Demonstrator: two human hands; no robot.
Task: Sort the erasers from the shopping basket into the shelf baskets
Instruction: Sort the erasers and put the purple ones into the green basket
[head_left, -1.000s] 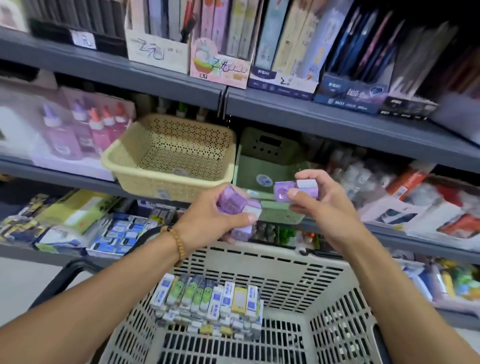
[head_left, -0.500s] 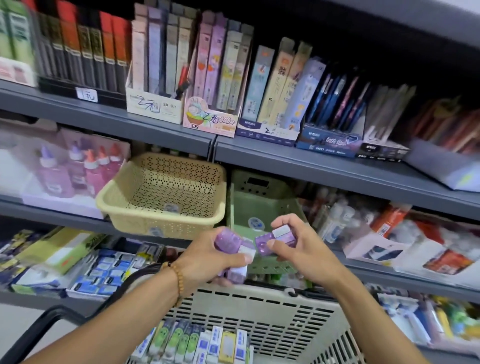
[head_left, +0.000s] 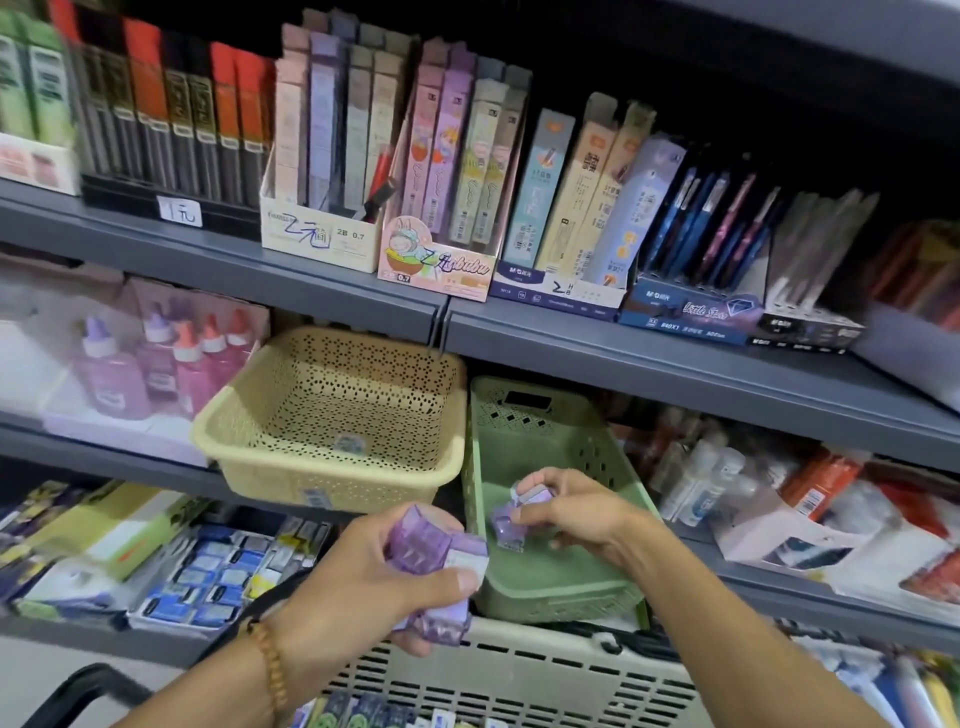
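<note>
Head view shows sorting barely begun: the green shelf basket (head_left: 561, 582) looks otherwise bare as the right hand (head_left: 566, 514) pinches a purple eraser (head_left: 511, 517) above its floor, well inside the rim. The left hand (head_left: 363, 587) grips more purple erasers (head_left: 436, 551) beside that basket's front-left corner, many erasers remain in the shopping basket (head_left: 519, 675), and the beige shelf basket (head_left: 332, 415) stands open.

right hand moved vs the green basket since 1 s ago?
Yes. The right hand with its purple eraser went forward, from in front of the green basket to over its inside.
</note>
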